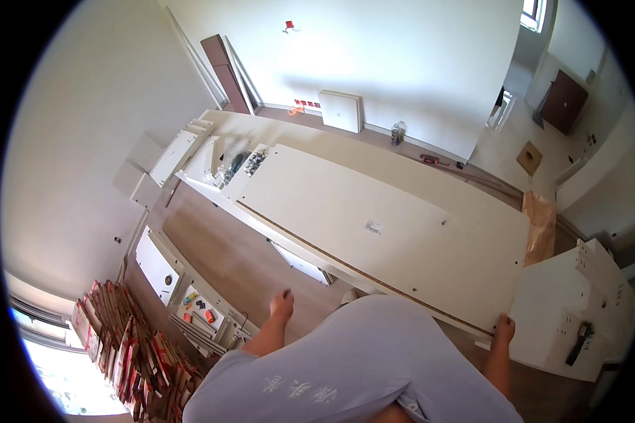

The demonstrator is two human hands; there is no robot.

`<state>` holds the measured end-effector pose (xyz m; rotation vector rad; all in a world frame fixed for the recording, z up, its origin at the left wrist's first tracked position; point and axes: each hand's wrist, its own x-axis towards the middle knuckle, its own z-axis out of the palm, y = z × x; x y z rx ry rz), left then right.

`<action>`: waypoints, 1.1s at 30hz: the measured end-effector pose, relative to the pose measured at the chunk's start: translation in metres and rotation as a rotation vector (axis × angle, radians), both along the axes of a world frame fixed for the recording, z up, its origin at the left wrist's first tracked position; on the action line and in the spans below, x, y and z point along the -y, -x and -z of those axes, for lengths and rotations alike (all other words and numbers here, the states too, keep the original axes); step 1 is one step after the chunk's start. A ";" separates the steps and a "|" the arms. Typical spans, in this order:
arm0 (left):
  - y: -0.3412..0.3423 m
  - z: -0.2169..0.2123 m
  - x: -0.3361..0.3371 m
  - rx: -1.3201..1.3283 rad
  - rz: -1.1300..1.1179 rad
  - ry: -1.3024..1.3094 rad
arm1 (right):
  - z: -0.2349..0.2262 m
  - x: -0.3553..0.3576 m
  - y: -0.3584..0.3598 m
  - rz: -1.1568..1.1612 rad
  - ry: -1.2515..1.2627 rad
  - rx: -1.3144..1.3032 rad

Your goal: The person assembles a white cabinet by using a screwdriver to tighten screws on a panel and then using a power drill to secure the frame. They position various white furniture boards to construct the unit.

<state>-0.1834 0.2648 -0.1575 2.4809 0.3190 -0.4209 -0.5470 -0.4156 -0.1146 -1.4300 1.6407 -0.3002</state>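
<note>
The long white panel [374, 225] lies flat, running from centre to near right, where the right hand [504, 328] curls over its near corner to steady it; the left hand [282, 304] hangs free, fingers loosely bent, holding nothing.

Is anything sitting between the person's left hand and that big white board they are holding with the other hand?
Nothing visible does. The left hand hangs free over bare wooden floor, apart from the long white panel; only open floor lies between them. The right hand already touches the panel's near corner.
</note>
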 end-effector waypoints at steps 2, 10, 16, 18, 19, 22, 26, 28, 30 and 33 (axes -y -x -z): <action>-0.090 -0.012 0.019 0.123 -0.092 0.169 | 0.066 0.029 0.082 0.088 0.068 -0.042; -0.347 -0.051 -0.060 0.678 -0.078 -0.271 | 0.024 -0.104 0.020 0.315 0.002 0.079; -0.399 -0.079 -0.013 0.385 -0.014 -0.506 | 0.013 -0.118 0.005 0.039 0.488 -0.413; -0.420 -0.077 -0.003 0.196 0.037 -0.491 | -0.019 -0.109 -0.023 -0.056 0.543 -0.408; -0.423 -0.093 0.019 0.158 0.068 -0.498 | -0.029 -0.107 -0.027 -0.061 0.573 -0.403; -0.431 -0.081 0.021 0.163 0.037 -0.576 | -0.007 -0.059 -0.038 -0.069 0.658 -0.637; -0.418 -0.071 0.009 0.216 -0.086 -0.633 | -0.022 -0.064 -0.128 0.168 0.428 -0.916; -0.421 -0.066 0.018 0.242 -0.095 -0.611 | -0.004 -0.066 -0.116 0.204 0.500 -1.041; -0.418 -0.067 0.010 0.249 -0.104 -0.611 | -0.022 -0.065 -0.126 0.154 0.441 -0.994; -0.411 -0.085 0.031 0.156 -0.189 -0.581 | -0.027 -0.048 -0.109 0.254 0.337 -0.925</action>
